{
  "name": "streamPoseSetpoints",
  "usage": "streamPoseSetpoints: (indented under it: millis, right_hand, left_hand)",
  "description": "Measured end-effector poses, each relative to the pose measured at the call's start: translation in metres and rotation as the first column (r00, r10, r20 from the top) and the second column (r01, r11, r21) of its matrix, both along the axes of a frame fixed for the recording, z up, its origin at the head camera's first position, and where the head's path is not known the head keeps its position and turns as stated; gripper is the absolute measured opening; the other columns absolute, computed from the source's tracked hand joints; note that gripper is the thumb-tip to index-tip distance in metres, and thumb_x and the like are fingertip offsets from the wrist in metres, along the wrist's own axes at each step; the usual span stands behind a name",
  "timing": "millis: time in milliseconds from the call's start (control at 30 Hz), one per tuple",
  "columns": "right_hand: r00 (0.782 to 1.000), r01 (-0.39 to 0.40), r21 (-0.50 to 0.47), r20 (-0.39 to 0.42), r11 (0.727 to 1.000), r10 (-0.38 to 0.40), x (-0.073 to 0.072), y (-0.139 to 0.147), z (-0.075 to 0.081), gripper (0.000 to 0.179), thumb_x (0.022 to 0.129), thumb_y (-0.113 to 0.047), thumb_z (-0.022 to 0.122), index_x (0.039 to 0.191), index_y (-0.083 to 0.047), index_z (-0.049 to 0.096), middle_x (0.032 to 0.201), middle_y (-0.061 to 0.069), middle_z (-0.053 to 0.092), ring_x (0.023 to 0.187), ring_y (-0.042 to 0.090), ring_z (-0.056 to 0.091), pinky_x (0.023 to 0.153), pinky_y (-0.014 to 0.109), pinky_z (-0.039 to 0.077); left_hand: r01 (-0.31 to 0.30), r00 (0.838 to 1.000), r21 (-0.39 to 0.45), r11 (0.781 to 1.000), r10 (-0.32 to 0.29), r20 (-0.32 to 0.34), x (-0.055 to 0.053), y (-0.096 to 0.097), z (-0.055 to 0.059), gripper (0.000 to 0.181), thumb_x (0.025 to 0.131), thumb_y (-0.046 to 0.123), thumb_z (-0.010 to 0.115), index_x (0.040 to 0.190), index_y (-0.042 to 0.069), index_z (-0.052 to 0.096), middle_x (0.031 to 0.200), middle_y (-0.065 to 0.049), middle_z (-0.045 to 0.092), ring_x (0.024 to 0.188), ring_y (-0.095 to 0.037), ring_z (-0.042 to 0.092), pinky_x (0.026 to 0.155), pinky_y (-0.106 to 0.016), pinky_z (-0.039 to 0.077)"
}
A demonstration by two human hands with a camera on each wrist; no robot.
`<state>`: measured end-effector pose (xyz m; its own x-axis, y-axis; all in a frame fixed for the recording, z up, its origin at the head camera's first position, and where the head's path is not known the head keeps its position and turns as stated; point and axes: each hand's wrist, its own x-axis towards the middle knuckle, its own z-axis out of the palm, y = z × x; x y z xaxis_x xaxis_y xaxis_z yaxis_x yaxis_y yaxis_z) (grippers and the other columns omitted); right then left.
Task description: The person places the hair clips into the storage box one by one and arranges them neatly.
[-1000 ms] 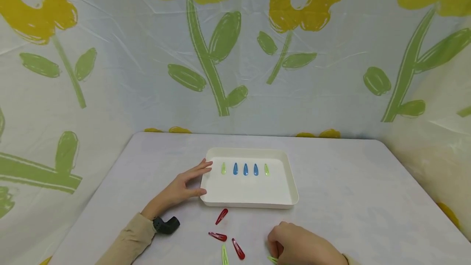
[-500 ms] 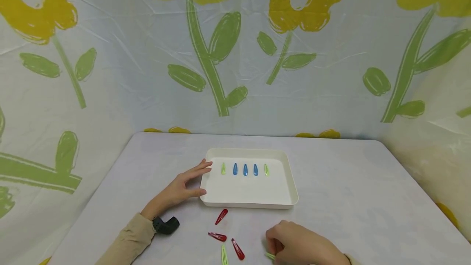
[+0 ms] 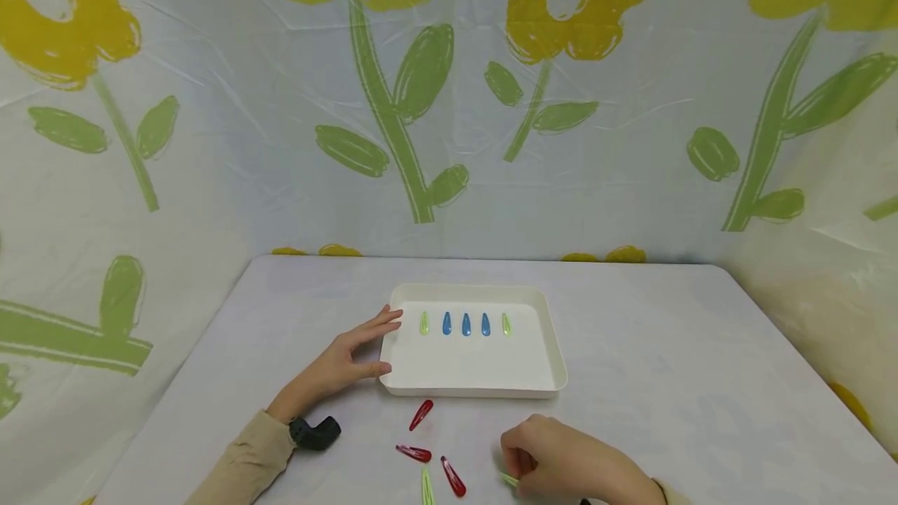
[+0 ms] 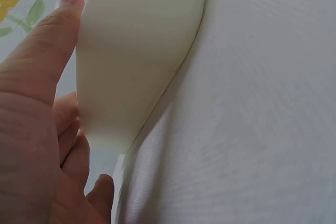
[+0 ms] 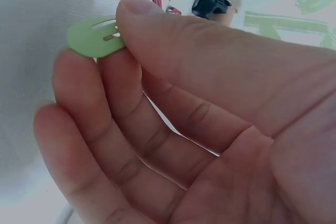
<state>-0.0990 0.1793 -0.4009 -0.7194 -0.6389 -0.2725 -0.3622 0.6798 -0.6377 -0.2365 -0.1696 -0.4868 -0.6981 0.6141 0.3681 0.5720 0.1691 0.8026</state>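
Lime green at the fingertips: we have a teardrop-shaped, slotted hair clip [image 5: 84, 38] pinched in our right hand [image 3: 561, 458], thumb over one end, the rounded end poking free, fingers bent beneath. It's low over the pale tabletop [image 3: 652, 349], near the front edge of our view, and whether it touches down we can't tell. Across we go to our left hand [image 3: 344, 361], spread wide, grasping nothing, thumb and fingers touching the left side of a shallow white rectangular tray [image 3: 470, 372]. On that wrist, a black curved device [image 3: 316, 433], just past a beige sleeve [image 3: 242, 458]. Between our hands, three glossy dark-red teardrop clips [image 3: 453, 476] lie at odd angles, a second lime-green clip [image 3: 427, 487] beside them. Inside the tray, one neat upright row: green clip [image 3: 424, 323], three blue teardrop clips [image 3: 466, 324], another green clip [image 3: 506, 324]. Beyond it all, a white flower-printed backdrop [image 3: 281, 100].
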Motion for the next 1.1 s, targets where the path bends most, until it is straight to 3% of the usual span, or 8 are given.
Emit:
streamPoseSetpoints:
  millis: [300, 567, 833, 1100]
  right_hand:
    - [0.996, -0.053, 0.019, -0.064, 0.998, 0.054, -0.009, -0.01, 0.007, 0.029, 0.075, 0.003, 0.076, 0.069, -0.019, 0.058, 0.058, -0.016, 0.048, 0.053, -0.003, 0.042, 0.05, 0.017, 0.04]
    - [1.0, -0.013, 0.005, -0.005, 1.0, 0.013, -0.017, -0.017, 0.018, 0.027, 0.08, 0.001, 0.076, 0.072, -0.018, 0.059, 0.062, -0.013, 0.051, 0.055, 0.001, 0.046, 0.053, 0.019, 0.044]
    - [0.998, -0.044, -0.051, -0.046, 0.998, 0.042, -0.024, -0.022, 0.028, 0.026, 0.08, 0.0, 0.079, 0.073, -0.017, 0.06, 0.064, -0.014, 0.054, 0.057, 0.0, 0.048, 0.055, 0.019, 0.046]
    - [0.996, -0.061, -0.117, -0.078, 0.991, 0.052, -0.033, -0.027, 0.041, 0.025, 0.08, 0.0, 0.08, 0.075, -0.015, 0.061, 0.065, -0.014, 0.055, 0.058, -0.001, 0.049, 0.056, 0.019, 0.048]
  left_hand:
    - [-0.011, 1.0, -0.006, 1.0, 0.011, 0.017, 0.0, 0.0, 0.0, 0.068, 0.086, 0.015, 0.079, 0.145, 0.0, 0.048, 0.158, -0.01, 0.035, 0.151, -0.028, 0.014, 0.116, -0.016, 0.014]
    - [-0.009, 1.0, -0.009, 1.0, 0.009, 0.02, 0.001, -0.001, 0.0, 0.07, 0.085, 0.015, 0.079, 0.145, 0.0, 0.048, 0.159, -0.01, 0.035, 0.151, -0.027, 0.014, 0.115, -0.015, 0.014]
    - [-0.007, 0.999, -0.013, 1.0, 0.008, 0.031, 0.0, -0.001, 0.0, 0.069, 0.085, 0.015, 0.079, 0.145, 0.001, 0.048, 0.159, -0.008, 0.034, 0.152, -0.025, 0.014, 0.116, -0.016, 0.014]
    - [0.002, 1.0, 0.01, 1.0, -0.002, 0.015, 0.002, 0.0, 0.003, 0.067, 0.085, 0.011, 0.079, 0.144, -0.002, 0.049, 0.158, -0.013, 0.035, 0.151, -0.032, 0.014, 0.115, -0.015, 0.015]
